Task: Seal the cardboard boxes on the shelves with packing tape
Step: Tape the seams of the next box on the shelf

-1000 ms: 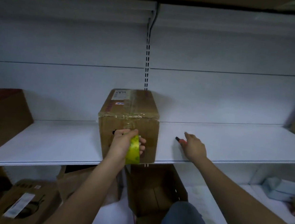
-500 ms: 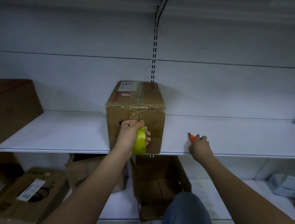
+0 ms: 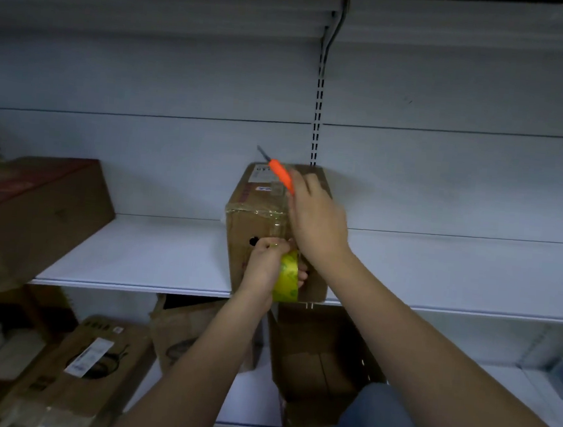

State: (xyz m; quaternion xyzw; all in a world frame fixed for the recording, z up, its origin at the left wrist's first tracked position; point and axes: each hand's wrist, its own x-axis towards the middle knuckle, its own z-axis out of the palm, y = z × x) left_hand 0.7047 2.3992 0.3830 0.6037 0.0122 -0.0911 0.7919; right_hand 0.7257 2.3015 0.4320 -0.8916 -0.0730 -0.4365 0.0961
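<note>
Head view shows your left hand (image 3: 264, 262) gripping the yellow-green packing tape roll (image 3: 288, 278) against the brown cardboard box (image 3: 259, 218), just below your right hand (image 3: 317, 216), which clasps an orange-handled utility knife (image 3: 280, 174). Keep the strip taut and cut just above your left fingers, blade angled away from them.

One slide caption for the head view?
Left hand holds tape roll against box; right hand raises orange cutter.

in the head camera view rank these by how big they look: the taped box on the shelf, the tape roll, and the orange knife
1. taped box, clearly the largest.
2. tape roll and orange knife: both look far smaller than the box. Each is partly hidden by the hand gripping it, so ranking them against each other is unsure.
</note>
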